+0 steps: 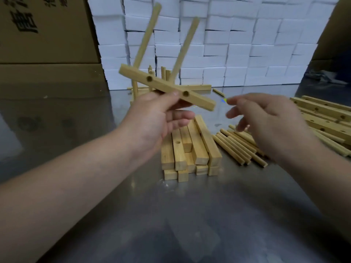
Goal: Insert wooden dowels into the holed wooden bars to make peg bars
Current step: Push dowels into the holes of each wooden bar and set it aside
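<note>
Head view, the only one, with motion blur on the raised parts.

Left hand [161,118] is up above the middle of the table [171,215]. Its thumb and fingers [180,118] pinch a holed wooden bar [167,88] around its middle, and the bar is tilted, clear of the table. Two dowels [188,40] stick up and away from the bar's far side. Two holes show on the near face. This one reads as a made peg bar, though blur hides how deep the dowels sit.

Right hand [266,120] is empty, with its fingers [235,112] loosely spread and grasping nothing. It hovers over the loose dowels [241,149], which lie toward the right edge of the table.

Done, as a judgement:
- the bar in hand
- a small cluster of finished peg bars [197,87] at the far edge, pegs upright, count unclear

Left, also a judgement:
- a stack of bare bars [190,149] at the table's centre, just below the left hand, no dowels in them
- a second heap of holed bars [322,118] at the right edge, also empty

Bare bars look to outnumber finished ones, so this is probably the early part of the job. The held bar likely goes with the far cluster next.

Behind the table are a wall of white boxes [247,44] and a cardboard carton [47,29] at the far left corner.
</note>
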The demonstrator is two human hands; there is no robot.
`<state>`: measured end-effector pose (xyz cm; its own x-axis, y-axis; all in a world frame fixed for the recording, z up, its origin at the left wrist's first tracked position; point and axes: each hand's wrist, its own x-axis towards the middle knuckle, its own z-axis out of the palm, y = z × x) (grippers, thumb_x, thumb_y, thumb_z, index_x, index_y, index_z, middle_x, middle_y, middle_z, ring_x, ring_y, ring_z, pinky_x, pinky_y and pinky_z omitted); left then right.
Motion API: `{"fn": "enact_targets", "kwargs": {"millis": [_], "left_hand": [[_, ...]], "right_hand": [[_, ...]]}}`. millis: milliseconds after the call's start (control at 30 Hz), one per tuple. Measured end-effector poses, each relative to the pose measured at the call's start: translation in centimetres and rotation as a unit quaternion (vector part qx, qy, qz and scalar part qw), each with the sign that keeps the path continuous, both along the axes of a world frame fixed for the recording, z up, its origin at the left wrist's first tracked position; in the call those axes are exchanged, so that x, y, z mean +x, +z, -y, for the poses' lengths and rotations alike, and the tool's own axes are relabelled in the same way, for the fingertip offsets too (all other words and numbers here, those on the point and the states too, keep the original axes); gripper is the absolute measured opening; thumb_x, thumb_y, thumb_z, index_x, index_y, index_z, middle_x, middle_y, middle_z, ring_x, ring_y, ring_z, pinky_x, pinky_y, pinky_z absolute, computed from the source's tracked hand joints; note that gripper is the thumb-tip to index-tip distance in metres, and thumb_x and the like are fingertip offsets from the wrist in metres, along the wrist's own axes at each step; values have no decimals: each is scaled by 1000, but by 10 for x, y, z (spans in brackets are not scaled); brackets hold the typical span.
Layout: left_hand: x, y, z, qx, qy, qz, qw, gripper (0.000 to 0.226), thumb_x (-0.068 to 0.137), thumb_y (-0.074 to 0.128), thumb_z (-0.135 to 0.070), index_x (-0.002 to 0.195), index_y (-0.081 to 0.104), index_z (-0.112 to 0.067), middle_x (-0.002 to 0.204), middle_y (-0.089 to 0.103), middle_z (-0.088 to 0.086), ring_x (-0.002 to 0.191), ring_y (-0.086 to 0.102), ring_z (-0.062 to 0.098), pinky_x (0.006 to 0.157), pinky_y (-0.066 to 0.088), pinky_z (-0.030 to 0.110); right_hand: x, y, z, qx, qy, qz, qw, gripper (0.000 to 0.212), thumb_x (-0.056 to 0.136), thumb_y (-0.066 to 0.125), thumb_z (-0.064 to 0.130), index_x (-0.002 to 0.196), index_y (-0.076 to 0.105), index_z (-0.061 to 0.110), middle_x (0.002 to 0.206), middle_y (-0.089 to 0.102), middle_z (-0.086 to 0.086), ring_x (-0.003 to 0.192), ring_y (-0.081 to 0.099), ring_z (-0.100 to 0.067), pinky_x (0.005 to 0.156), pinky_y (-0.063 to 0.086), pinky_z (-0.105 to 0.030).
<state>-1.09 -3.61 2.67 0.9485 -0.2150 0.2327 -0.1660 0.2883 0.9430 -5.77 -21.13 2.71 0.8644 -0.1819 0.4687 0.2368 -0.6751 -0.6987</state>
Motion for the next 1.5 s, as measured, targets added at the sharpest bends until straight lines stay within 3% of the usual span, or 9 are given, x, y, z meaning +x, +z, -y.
{"fn": "enact_targets", "kwargs": {"millis": [167,500,733,833,933,1200,1333,1400,1500], "left_hand": [[10,-5,-5,-6,85,-36,996,25,96,37,-16,84,57,-10,75,64,7,56,59,13,45,47,20],[10,-8,-3,56,116,10,992,22,94,35,-11,80,52,-11,68,56,7,48,50,10,43,42,21],[8,-9,-2,86,125,17,988,26,95,33,-12,81,54,-13,69,58,6,62,56,16,45,47,22],[6,-9,-2,96,132,22,986,29,97,34,-15,76,55,-16,65,56,0,63,57,14,54,50,26],[4,-8,-2,99,133,24,986,32,97,34,-17,71,52,-16,61,53,-2,59,55,11,53,50,20],[0,-12,-1,164,192,72,965,46,99,31,-26,56,46,-24,41,40,-15,38,39,-2,38,32,7],[2,-12,0,145,197,46,969,34,99,31,-30,86,60,-20,68,52,-14,71,51,8,57,43,19],[2,-11,1,126,197,27,972,34,99,32,-30,106,61,-12,78,49,-6,72,50,13,51,44,19],[-1,-12,4,109,195,27,974,33,98,34,-30,94,63,-15,75,48,-3,64,47,14,51,45,22]], "right_hand": [[10,0,12,-338,-77,-227,910,28,83,51,41,75,67,20,69,64,-1,61,57,-13,51,39,-22],[8,-9,3,-444,-90,-245,857,31,77,55,50,65,54,21,65,50,4,59,44,-9,47,26,-24],[8,-1,4,-405,-136,-211,879,25,86,43,34,75,59,20,65,54,1,61,47,-12,46,27,-23],[4,5,5,-345,-132,-104,923,22,89,41,33,84,60,23,64,53,4,57,46,-10,45,26,-24],[-5,2,-3,-240,-2,22,971,22,86,38,37,81,58,31,56,53,3,55,49,-9,44,29,-24],[-7,-11,-9,-179,106,105,972,28,85,45,28,100,69,27,70,64,10,73,54,-6,60,49,-31],[-8,-12,-12,-184,110,93,972,28,84,45,28,98,69,27,71,66,6,75,54,-7,61,50,-32],[-10,-12,-13,-182,116,86,973,29,84,45,29,100,70,26,72,66,7,76,54,-6,62,50,-33],[-11,-10,-13,-183,125,76,972,28,84,45,33,95,69,26,69,65,5,72,54,-8,59,50,-37]]}}
